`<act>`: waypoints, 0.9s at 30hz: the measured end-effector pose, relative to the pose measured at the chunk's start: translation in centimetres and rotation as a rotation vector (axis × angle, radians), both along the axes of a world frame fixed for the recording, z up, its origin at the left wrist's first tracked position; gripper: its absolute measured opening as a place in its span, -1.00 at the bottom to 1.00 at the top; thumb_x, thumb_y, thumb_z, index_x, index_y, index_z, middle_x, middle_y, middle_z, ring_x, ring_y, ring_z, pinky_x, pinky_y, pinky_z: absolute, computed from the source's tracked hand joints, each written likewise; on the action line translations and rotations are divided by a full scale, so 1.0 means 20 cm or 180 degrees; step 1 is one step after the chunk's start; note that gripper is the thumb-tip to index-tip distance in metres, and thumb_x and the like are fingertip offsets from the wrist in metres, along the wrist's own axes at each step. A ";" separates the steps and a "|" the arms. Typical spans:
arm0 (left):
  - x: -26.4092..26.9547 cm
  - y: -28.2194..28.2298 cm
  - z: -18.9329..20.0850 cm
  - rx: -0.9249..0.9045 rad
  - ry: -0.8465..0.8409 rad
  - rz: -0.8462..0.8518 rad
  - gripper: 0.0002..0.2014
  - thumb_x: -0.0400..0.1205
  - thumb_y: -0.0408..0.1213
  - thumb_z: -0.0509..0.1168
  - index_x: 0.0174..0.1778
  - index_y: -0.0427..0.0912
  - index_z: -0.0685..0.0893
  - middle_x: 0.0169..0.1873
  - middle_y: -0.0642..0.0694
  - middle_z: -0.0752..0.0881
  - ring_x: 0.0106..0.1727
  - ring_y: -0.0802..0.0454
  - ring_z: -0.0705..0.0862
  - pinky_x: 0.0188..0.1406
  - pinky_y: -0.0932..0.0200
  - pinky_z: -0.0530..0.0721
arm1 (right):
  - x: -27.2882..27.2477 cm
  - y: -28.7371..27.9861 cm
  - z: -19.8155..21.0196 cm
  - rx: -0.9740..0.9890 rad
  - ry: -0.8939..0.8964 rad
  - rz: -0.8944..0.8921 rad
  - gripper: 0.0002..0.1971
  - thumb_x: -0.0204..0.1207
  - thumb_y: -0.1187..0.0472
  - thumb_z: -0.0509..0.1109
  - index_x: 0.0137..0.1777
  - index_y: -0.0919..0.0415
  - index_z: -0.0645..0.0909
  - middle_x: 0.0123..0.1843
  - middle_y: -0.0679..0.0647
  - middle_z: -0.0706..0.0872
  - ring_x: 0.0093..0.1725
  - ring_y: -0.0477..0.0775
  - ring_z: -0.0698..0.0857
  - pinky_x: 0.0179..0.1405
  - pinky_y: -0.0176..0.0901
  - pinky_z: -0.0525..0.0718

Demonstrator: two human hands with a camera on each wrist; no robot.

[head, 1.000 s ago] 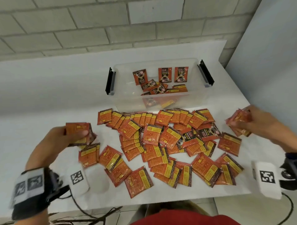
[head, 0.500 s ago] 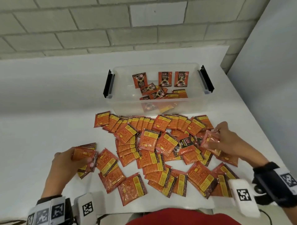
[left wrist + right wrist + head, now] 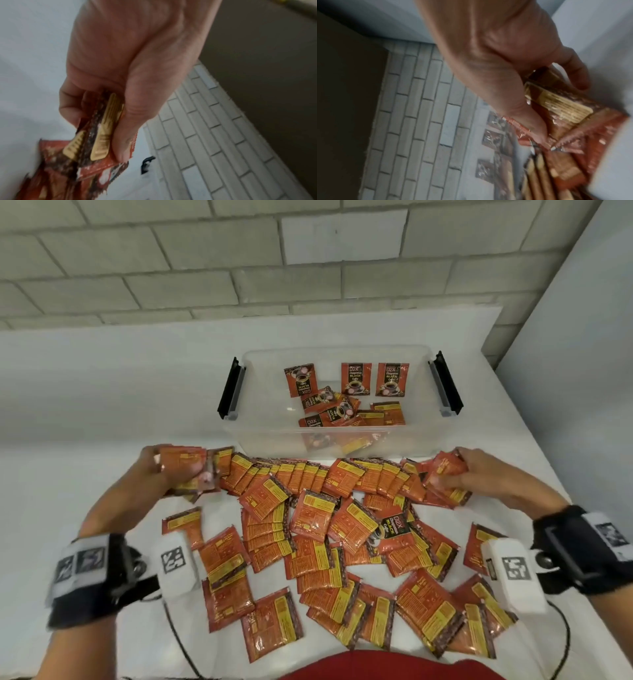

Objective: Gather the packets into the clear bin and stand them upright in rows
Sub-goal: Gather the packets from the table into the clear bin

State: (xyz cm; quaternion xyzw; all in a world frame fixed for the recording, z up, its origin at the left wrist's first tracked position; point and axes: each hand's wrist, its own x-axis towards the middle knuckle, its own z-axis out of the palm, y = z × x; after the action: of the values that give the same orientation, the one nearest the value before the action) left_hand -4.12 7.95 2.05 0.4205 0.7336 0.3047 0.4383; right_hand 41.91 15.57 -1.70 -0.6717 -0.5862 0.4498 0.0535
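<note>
My left grip (image 3: 164, 470) pinches a small stack of packets (image 3: 183, 463); my right grip (image 3: 479, 474) clutches another bunch (image 3: 445, 470). Loose packets (image 3: 329, 542) cover the bench (image 3: 85, 474) before the clear bin (image 3: 260, 412).

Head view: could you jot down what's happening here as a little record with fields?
setting: white table against a brick wall
bin: clear bin with black latches, at the far side of the table
in bin: three packets leaning along the far wall, others lying loose
on table: many orange packets scattered flat and overlapping
left hand: grips a stack of packets
right hand: grips a bunch of packets
</note>
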 end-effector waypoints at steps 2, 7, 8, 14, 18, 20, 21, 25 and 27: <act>0.01 0.12 -0.06 -0.0289 -0.0028 -0.0339 -0.53 0.47 -0.05 0.48 0.21 -0.23 0.65 0.00 -0.15 0.82 0.04 -0.10 0.79 0.32 -0.16 0.59 | -0.03 0.02 -0.08 0.0105 -0.0327 0.0074 -0.43 0.30 -0.04 0.64 0.21 0.14 0.48 0.28 0.23 0.52 0.15 0.20 0.67 0.20 0.10 0.69; 0.00 0.33 -0.28 -0.0531 0.0580 0.0124 -0.41 0.34 0.03 0.60 0.22 -0.13 0.62 0.26 -0.26 0.59 0.22 -0.19 0.63 0.41 -0.20 0.53 | -0.06 -0.02 -0.10 0.0168 -0.0169 -0.0083 -0.40 0.38 0.04 0.61 0.31 0.18 0.40 0.15 0.13 0.65 0.06 0.10 0.69 -0.13 -0.18 0.65; -0.02 0.36 -0.31 -0.0648 0.0851 0.0202 -0.28 0.26 0.15 0.61 0.27 -0.07 0.57 0.31 -0.27 0.48 0.29 -0.25 0.56 0.42 -0.24 0.50 | -0.06 -0.03 -0.09 0.0160 -0.0065 -0.0132 -0.44 0.39 0.07 0.60 0.28 0.16 0.39 0.10 0.08 0.66 0.01 0.04 0.68 -0.21 -0.24 0.60; -0.05 0.42 -0.36 -0.0505 0.0926 0.0143 -0.23 0.12 0.17 0.64 0.17 -0.10 0.57 0.14 -0.22 0.70 0.18 -0.24 0.67 0.28 -0.28 0.60 | -0.05 -0.05 -0.09 0.0225 0.0160 -0.0280 -0.53 0.41 0.13 0.59 0.19 0.10 0.40 -0.03 -0.04 0.63 -0.06 -0.04 0.64 -0.27 -0.31 0.53; 0.06 0.36 -0.25 -0.0446 0.0283 0.0196 -0.46 0.41 -0.39 0.57 0.25 -0.28 0.51 0.06 -0.32 0.70 0.02 -0.23 0.72 0.04 -0.10 0.70 | -0.06 -0.08 -0.06 0.0335 0.0202 -0.0254 -0.59 0.43 0.15 0.57 0.13 0.11 0.42 -0.03 -0.02 0.66 -0.12 -0.12 0.64 -0.28 -0.31 0.54; 0.03 0.33 -0.23 -0.0292 0.0269 0.0235 -0.45 0.42 -0.43 0.56 0.28 -0.29 0.50 0.07 -0.35 0.69 0.06 -0.27 0.71 0.09 -0.16 0.69 | -0.03 -0.09 -0.03 0.0345 0.0390 -0.0309 -0.57 0.36 0.13 0.62 0.11 0.12 0.46 0.02 0.05 0.72 -0.09 -0.05 0.71 -0.21 -0.24 0.62; 0.01 0.31 -0.20 -0.0194 0.0300 0.0287 -0.44 0.42 -0.44 0.55 0.30 -0.29 0.49 0.09 -0.35 0.69 0.09 -0.28 0.70 0.13 -0.19 0.68 | -0.01 -0.10 0.00 0.0307 0.0538 -0.0325 -0.49 0.26 0.04 0.67 0.09 0.13 0.48 0.02 0.08 0.76 -0.10 0.00 0.75 -0.19 -0.19 0.66; -0.07 0.25 0.00 0.0609 0.0207 0.0485 -0.49 0.46 -0.48 0.50 0.30 -0.35 0.48 0.00 -0.31 0.71 -0.09 -0.08 0.77 -0.17 0.06 0.75 | 0.07 -0.11 0.19 0.0325 0.0999 -0.0281 -0.02 -0.30 -0.31 0.74 0.11 0.19 0.54 -0.13 0.06 0.84 -0.16 -0.01 0.83 -0.31 -0.30 0.71; -0.06 0.25 0.16 0.1096 0.0107 0.0536 -0.62 0.49 -0.43 0.49 0.17 -0.23 0.55 -0.07 -0.21 0.74 -0.23 0.13 0.80 -0.18 0.08 0.80 | 0.08 -0.09 0.31 0.0369 0.1301 -0.0279 -0.20 -0.02 -0.05 0.76 0.20 0.24 0.55 -0.09 0.07 0.85 -0.10 0.03 0.83 -0.30 -0.34 0.74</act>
State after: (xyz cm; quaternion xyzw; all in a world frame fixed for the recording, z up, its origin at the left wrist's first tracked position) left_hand -5.22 12.95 5.29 0.4314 0.7105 0.4543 0.3205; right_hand 43.59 13.83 4.54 -0.5872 -0.5582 0.5394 0.2293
